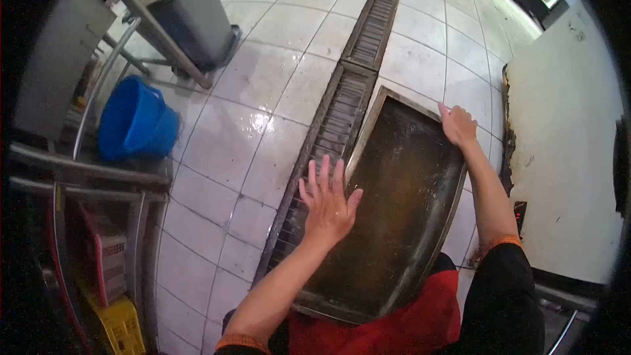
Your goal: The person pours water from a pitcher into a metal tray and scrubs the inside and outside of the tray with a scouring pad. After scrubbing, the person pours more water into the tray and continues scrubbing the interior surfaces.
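Note:
A large, dark rectangular metal tray [401,177] with a raised, worn rim lies in front of me, its near end by my red apron [401,312]. At its far right corner, my right hand [458,125] is closed around the rim. My left hand [328,207] is spread with nothing in it, over the tray's left edge and overlapping the metal floor drain grate [338,115] in this view. Dark, brownish staining covers the tray's inner surface.
White floor tiles [223,131], wet in places, surround the drain. To the left are a blue bucket [138,118], a grey bin [190,20] and a metal rack [92,167] with a yellow crate [121,325]. A white cabinet [562,138] with damaged edges stands right.

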Tool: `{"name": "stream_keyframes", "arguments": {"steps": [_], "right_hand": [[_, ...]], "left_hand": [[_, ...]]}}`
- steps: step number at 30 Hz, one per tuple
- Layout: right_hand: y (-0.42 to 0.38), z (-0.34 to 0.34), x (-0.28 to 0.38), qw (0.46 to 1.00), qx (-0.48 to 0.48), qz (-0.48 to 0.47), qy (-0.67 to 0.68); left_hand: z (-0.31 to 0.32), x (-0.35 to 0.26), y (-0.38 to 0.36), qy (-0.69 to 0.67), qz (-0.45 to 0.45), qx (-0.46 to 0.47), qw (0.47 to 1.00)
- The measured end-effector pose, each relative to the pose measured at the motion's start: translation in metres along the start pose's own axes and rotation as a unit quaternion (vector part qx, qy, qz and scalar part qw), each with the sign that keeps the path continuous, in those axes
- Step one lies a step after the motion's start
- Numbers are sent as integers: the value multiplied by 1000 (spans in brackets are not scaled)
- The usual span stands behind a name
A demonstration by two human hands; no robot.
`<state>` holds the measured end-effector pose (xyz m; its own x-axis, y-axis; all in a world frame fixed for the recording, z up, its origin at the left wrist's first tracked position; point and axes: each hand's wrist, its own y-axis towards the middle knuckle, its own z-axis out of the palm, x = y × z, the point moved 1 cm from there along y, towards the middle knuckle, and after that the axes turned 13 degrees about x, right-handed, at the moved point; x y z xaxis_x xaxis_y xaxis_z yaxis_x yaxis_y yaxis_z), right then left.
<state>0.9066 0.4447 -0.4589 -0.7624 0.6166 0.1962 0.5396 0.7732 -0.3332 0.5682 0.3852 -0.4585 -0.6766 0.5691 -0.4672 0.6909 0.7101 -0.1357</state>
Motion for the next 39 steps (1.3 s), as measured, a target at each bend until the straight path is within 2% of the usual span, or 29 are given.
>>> {"name": "stream_keyframes", "arguments": {"steps": [3, 4, 5, 7, 8, 9, 10, 11, 14, 15, 16, 19, 20, 21, 24, 26, 27, 28, 29, 30, 32, 34, 35, 36, 38, 39], "right_hand": [[4, 13, -6, 999, -47, 3, 20], [1, 0, 50, 999, -11, 6, 52], [31, 28, 63, 998, -40, -14, 36], [39, 13, 52, 998, -52, -34, 14], [-5, -4, 21, 1000, -7, -22, 12], [-8, 5, -36, 1000, 0, 14, 20], [-31, -7, -78, 992, 16, -76, -95], [-23, 3, -134, 1000, 20, 16, 8], [4, 29, -91, 994, -109, 11, 17], [-4, 8, -20, 1000, -9, -15, 1], [-5, -1, 34, 999, -43, -19, 11], [1, 3, 26, 997, -66, -30, 3], [-10, 4, -18, 997, -63, -5, 52], [-7, 17, -83, 999, -28, 20, 24], [-38, 5, -174, 1000, 5, 21, -21], [-34, -4, -134, 993, 35, 114, -14], [3, 21, -114, 999, 14, 23, -23], [-4, 8, -42, 1000, -10, 18, 12], [4, 12, 4, 997, -65, -20, 31], [-8, -12, 49, 1000, 20, -22, 10], [5, 0, 28, 999, 7, -11, 36], [-9, 7, -64, 996, 16, -42, -73], [-14, 6, -106, 986, 33, -67, -149], [-23, -8, -108, 985, 101, 22, -137], [32, 33, -114, 985, 38, -57, -159], [43, 27, -59, 994, 50, -17, -91]], "left_hand": [[2, -2, -3, 25, -3, 21, 999], [4, -2, -1, 36, -4, 23, 999], [6, 2, -1, 30, -17, 24, 999], [4, 1, 7, 25, 4, -3, 1000], [8, 0, -4, 15, 4, 4, 1000], [9, -1, -3, -5, -1, 6, 1000], [6, -1, -2, 0, 3, 2, 1000], [4, -3, 2, 2, 3, -6, 1000], [2, -12, 1, 21, 14, 14, 1000], [2, -9, -3, 42, 9, 26, 999], [3, -8, 1, 63, 2, 27, 998], [3, -4, 10, 20, 10, -5, 1000], [10, -5, 0, 2, 8, 4, 1000], [13, -5, 0, -19, -5, 6, 1000], [11, -6, 1, -25, 0, 13, 1000], [12, -11, 5, -9, 5, 19, 1000], [12, -10, 3, 4, 4, 24, 1000], [14, -6, -1, 6, -3, 30, 1000], [17, -4, -2, 5, -7, 33, 999], [17, -3, -1, 6, -7, 35, 999], [12, 0, -1, -26, -27, 32, 999], [20, -1, -1, -42, -39, 38, 998], [16, -5, -2, -49, -43, 70, 995], [13, -6, 3, -55, -40, 62, 996], [11, -9, 0, -52, -22, 67, 996], [15, -6, 1, -45, -14, 58, 997]]}}
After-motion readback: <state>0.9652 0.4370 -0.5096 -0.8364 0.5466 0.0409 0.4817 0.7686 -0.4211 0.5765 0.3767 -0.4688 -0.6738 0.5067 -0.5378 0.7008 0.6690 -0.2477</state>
